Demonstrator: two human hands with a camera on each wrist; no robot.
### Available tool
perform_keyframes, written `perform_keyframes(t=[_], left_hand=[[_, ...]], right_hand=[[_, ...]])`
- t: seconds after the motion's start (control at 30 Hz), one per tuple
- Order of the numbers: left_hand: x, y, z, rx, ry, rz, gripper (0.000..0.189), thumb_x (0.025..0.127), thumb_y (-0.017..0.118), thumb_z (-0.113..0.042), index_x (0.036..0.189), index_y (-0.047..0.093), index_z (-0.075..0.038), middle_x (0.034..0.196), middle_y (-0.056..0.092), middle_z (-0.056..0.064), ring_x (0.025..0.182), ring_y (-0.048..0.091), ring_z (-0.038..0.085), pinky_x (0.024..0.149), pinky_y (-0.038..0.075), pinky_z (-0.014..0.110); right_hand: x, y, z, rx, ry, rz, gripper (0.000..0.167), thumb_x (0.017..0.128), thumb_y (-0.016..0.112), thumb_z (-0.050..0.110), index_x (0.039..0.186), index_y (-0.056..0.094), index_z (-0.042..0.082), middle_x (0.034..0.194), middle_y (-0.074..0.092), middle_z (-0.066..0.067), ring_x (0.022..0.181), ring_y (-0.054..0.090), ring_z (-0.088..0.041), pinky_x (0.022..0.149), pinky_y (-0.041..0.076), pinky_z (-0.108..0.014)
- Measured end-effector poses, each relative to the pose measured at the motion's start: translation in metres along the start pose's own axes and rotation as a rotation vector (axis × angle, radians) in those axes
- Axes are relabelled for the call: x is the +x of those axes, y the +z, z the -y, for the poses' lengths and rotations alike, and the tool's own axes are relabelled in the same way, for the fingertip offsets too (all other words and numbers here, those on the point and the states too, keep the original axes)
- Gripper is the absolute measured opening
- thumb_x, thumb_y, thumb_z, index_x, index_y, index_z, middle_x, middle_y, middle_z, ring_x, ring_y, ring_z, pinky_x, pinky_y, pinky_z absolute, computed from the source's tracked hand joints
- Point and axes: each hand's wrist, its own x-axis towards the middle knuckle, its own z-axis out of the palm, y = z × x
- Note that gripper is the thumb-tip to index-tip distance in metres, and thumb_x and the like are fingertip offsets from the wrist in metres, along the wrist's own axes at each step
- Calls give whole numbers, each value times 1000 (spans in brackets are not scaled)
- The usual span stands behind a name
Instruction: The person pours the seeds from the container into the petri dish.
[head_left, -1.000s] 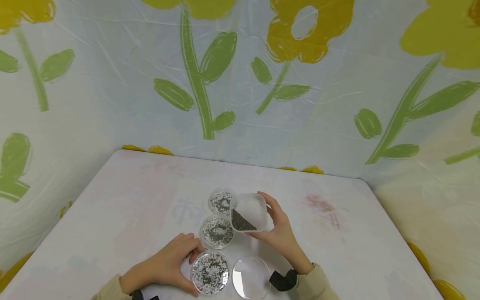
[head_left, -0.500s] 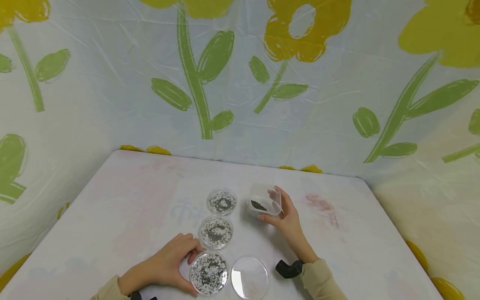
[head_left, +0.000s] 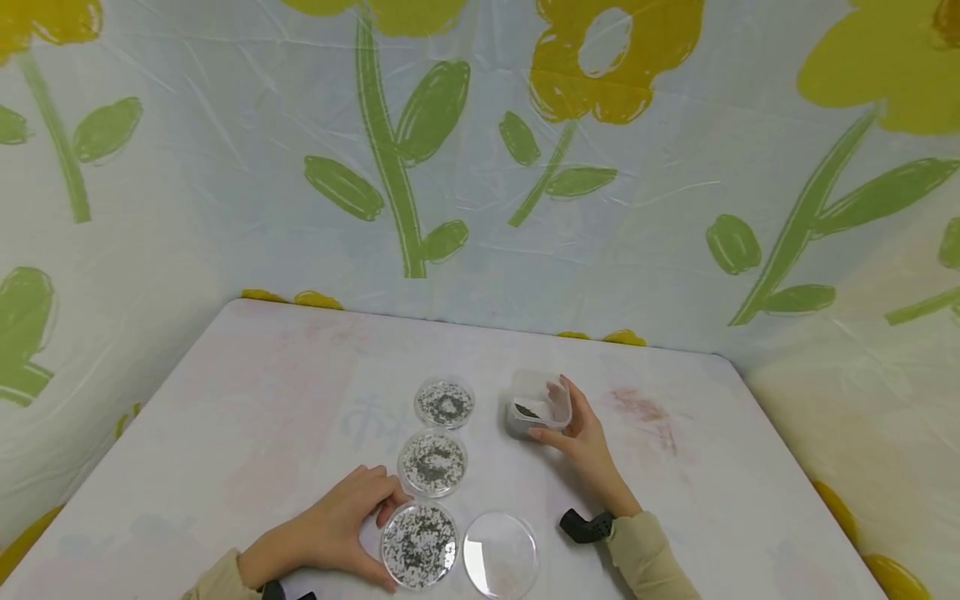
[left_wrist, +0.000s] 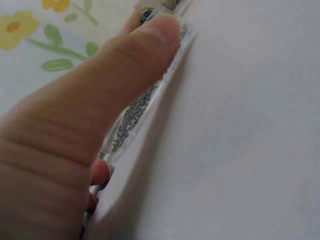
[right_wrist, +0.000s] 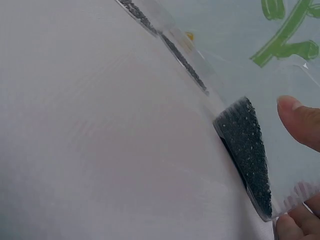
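My left hand [head_left: 339, 527] grips the nearest petri dish [head_left: 419, 546], thumb on its near side and fingers curled at its far left edge. Dark granules are scattered over the dish's floor. In the left wrist view the thumb [left_wrist: 145, 47] presses against the dish wall [left_wrist: 137, 117]. My right hand [head_left: 583, 437] holds a clear square plastic tub [head_left: 542, 402] from its right side, low over the table. Dark granules [right_wrist: 245, 155] lie banked at the tub's left end in the right wrist view. Part of the tub's right wall is behind the fingers.
Two more petri dishes with dark granules, a middle dish [head_left: 432, 463] and a far dish [head_left: 445, 402], line up beyond the nearest one. A clear round dish or lid [head_left: 501, 555] lies right of the held dish. A flowered cloth [head_left: 480, 167] hangs behind the table [head_left: 300, 375].
My right hand has carried the tub rightward off the far and middle dishes, turned it more upright and lowered it. The left hand has stayed on the nearest dish.
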Motion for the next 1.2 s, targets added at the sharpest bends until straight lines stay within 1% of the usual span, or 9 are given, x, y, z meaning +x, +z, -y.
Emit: perform_keyframes(t=[0.1, 0.27, 0.43, 0.5, 0.73, 0.9, 0.97, 1.07, 1.2], left_hand=[[0, 0, 0, -5, -8, 6, 68, 60, 85, -65, 106, 54, -25, 80, 43, -16, 74, 25, -4, 69, 26, 17], [-1, 1, 0, -17, -28, 14, 68, 60, 85, -65, 105, 55, -25, 80, 43, -16, 74, 26, -4, 69, 26, 17], [-2, 2, 1, -18, -22, 10, 68, 60, 85, -65, 106, 54, -26, 80, 43, -16, 74, 26, -4, 69, 26, 17], [-1, 2, 1, -18, -11, 7, 68, 60, 85, -65, 106, 54, -25, 80, 43, -16, 74, 26, -4, 69, 26, 18], [-1, 4, 2, -14, -11, -2, 68, 59, 86, -66, 105, 53, -27, 80, 42, -17, 74, 27, -4, 69, 26, 18], [-1, 4, 2, -21, -29, 1, 68, 59, 86, -66, 104, 53, -27, 79, 42, -17, 73, 27, -3, 69, 26, 18], [-1, 3, 1, -23, -41, 2, 68, 58, 86, -66, 104, 54, -27, 79, 43, -18, 72, 26, -3, 69, 26, 18], [-2, 2, 0, -24, -52, 6, 68, 58, 86, -66, 104, 54, -27, 79, 43, -18, 73, 26, -4, 69, 26, 18], [-2, 2, 0, -25, -54, 13, 68, 58, 86, -66, 104, 54, -27, 79, 42, -18, 73, 26, -4, 69, 26, 19]], right_hand=[[-2, -1, 0, -3, 5, 7, 97, 81, 75, -9, 157, 18, 5, 156, 30, -23, 147, 22, -32, 107, 33, -19], [-4, -1, -3, -11, 36, 2, 96, 82, 76, -4, 158, 18, 9, 157, 31, -18, 147, 23, -28, 110, 31, -22], [-8, -1, -4, -50, 32, -3, 94, 83, 77, -1, 157, 20, 8, 157, 29, -17, 147, 22, -29, 118, 19, -37], [-11, 0, -3, -58, 31, -8, 93, 84, 77, -1, 156, 20, 6, 158, 27, -16, 148, 20, -30, 118, 16, -39], [-32, 4, 6, -38, 63, -29, 88, 88, 71, -3, 155, 13, -2, 159, 20, -24, 146, 19, -39, 110, 29, -20], [-53, 4, 13, -40, 95, -21, 85, 90, 66, -4, 154, 9, -5, 157, 17, -29, 144, 21, -40, 106, 31, -17], [-61, 3, 15, -33, 76, -6, 83, 91, 64, -5, 153, 9, -8, 156, 18, -31, 144, 25, -36, 106, 31, -18], [-72, 3, 17, -7, 36, 8, 81, 91, 62, -8, 152, 10, -11, 153, 21, -34, 141, 34, -21, 106, 32, -19], [-84, 4, 19, 17, 34, 22, 78, 91, 64, -6, 151, 14, -11, 153, 24, -34, 137, 40, -9, 106, 34, -21]])
